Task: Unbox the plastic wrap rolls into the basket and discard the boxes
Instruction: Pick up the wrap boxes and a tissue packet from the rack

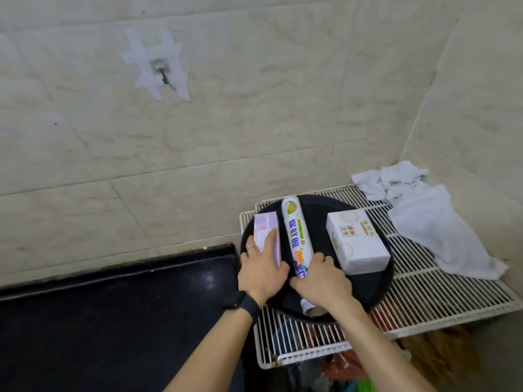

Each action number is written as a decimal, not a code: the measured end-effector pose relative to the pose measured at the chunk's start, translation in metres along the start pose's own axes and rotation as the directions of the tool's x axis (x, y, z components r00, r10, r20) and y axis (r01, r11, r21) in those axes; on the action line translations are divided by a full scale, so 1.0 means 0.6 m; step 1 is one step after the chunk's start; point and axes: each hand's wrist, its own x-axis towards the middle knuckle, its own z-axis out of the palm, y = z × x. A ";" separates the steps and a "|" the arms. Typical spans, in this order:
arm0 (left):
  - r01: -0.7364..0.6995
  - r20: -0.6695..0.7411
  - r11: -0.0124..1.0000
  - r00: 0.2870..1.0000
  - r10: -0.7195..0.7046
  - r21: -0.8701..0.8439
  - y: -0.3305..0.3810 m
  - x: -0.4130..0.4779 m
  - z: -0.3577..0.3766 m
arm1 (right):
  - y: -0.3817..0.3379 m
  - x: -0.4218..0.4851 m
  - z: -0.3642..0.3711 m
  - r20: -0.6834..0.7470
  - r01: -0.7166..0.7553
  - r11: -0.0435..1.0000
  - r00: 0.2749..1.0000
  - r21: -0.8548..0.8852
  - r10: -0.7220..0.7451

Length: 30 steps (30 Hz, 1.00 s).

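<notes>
A round black basket (379, 281) sits on a white wire rack (441, 295). Inside it lies a white plastic wrap roll (295, 230) with green and blue print, pointing away from me. My right hand (319, 281) grips the roll's near end. To the left, a pale purple box (264, 227) lies at the basket's left rim, and my left hand (261, 270) holds its near end, with the fingers over its top. A white rectangular box (356, 241) stands in the right part of the basket.
A crumpled white cloth (424, 216) lies on the rack's far right by the tiled wall corner. A black counter (113, 321) spreads to the left. Coloured items show under the rack. A taped hook (162, 73) hangs on the wall.
</notes>
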 end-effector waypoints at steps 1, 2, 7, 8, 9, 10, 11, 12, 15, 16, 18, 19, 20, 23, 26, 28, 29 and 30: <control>0.001 0.009 1.000 1.000 -0.001 -0.009 0.001 0.003 -0.001 | 0.002 0.003 -0.002 0.004 -0.003 1.000 1.000 0.004 0.003; 0.002 0.016 0.999 1.000 -0.001 -0.043 0.002 0.006 -0.006 | 0.006 0.006 -0.005 0.009 -0.008 1.000 1.000 0.019 0.008; 0.001 -0.120 0.936 0.992 -0.047 -0.353 -0.038 -0.016 -0.070 | 0.038 -0.007 -0.036 0.156 -0.053 0.810 0.987 0.585 -0.049; -0.029 -0.178 0.928 0.983 -0.040 -0.372 -0.057 -0.027 -0.087 | 0.037 -0.016 -0.044 0.181 -0.049 0.752 0.979 0.657 -0.095; -0.052 -0.230 0.915 0.972 -0.045 -0.399 -0.078 -0.038 -0.103 | 0.030 -0.028 -0.052 0.189 -0.030 0.711 0.971 0.702 -0.146; -0.053 -0.271 0.897 0.960 -0.076 -0.438 -0.108 -0.052 -0.121 | 0.015 -0.042 -0.053 0.190 -0.008 0.675 0.962 0.738 -0.196; -0.048 -0.304 0.881 0.946 -0.111 -0.471 -0.134 -0.064 -0.135 | 0.000 -0.055 -0.055 0.180 0.013 0.636 0.955 0.771 -0.237; -0.035 -0.326 0.869 0.934 -0.147 -0.493 -0.160 -0.074 -0.147 | -0.016 -0.067 -0.055 0.172 0.033 0.603 0.945 0.797 -0.279; 0.078 -0.357 0.858 0.888 -0.291 -0.507 -0.268 -0.121 -0.165 | -0.094 -0.108 -0.011 0.203 0.075 0.562 0.886 0.824 -0.416; 0.123 -0.357 0.855 0.872 -0.336 -0.504 -0.307 -0.139 -0.164 | -0.122 -0.121 0.014 0.220 0.089 0.575 0.868 0.814 -0.446; 0.223 -0.340 0.849 0.844 -0.414 -0.479 -0.389 -0.178 -0.149 | -0.174 -0.148 0.083 0.274 0.107 0.629 0.834 0.770 -0.478; 0.276 -0.323 0.843 0.833 -0.450 -0.462 -0.429 -0.198 -0.138 | -0.198 -0.162 0.124 0.316 0.106 0.662 0.816 0.742 -0.485; 0.324 -0.303 0.833 0.822 -0.483 -0.449 -0.469 -0.218 -0.126 | -0.220 -0.175 0.170 0.360 0.105 0.702 0.799 0.705 -0.481; 0.452 -0.204 0.807 0.810 -0.550 -0.381 -0.576 -0.279 -0.092 | -0.274 -0.211 0.316 0.453 0.121 0.837 0.796 0.533 -0.403; 0.532 -0.095 0.797 0.812 -0.576 -0.286 -0.666 -0.327 -0.069 | -0.314 -0.251 0.449 0.482 0.127 0.938 0.831 0.323 -0.279; 0.540 -0.082 0.794 0.811 -0.580 -0.280 -0.713 -0.344 -0.061 | -0.333 -0.274 0.521 0.463 0.105 0.964 0.861 0.244 -0.211; 0.540 -0.090 0.794 0.809 -0.581 -0.279 -0.733 -0.348 -0.060 | -0.343 -0.285 0.550 0.450 0.097 0.972 0.873 0.216 -0.187; 0.537 -0.105 0.796 0.807 -0.581 -0.278 -0.753 -0.350 -0.058 | -0.354 -0.294 0.575 0.438 0.094 0.976 0.882 0.199 -0.174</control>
